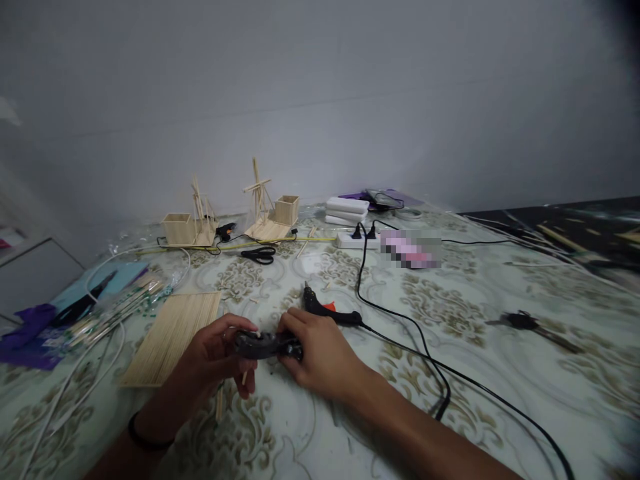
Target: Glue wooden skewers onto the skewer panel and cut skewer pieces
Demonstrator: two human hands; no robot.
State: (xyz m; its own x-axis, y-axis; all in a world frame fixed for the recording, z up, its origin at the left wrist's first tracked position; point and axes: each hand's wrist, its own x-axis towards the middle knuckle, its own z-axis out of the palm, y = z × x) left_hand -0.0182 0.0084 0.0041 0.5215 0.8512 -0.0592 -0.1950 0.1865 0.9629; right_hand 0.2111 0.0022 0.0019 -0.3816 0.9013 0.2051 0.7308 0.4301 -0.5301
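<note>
In front of me, my right hand (317,347) is closed around one end of a dark hand tool (265,345); blur and my fingers hide its exact kind. My left hand (220,353) curls its fingers around the tool's other end. A short piece of thin wooden stick (244,378) shows at the left fingers, its middle hidden. Just beyond my right hand lies a black hot glue gun (333,313) with an orange trigger, its nozzle pointing away. Left of my left hand is a flat panel of wooden sticks (173,333).
Two wooden stick models with square boxes (180,229) (287,210) stand near the wall. Black scissors (259,255), a power strip (350,240) and stacked white boxes (347,209) are nearby. Bundled sticks (125,307) lie left. The black cord (415,327) crosses the right side.
</note>
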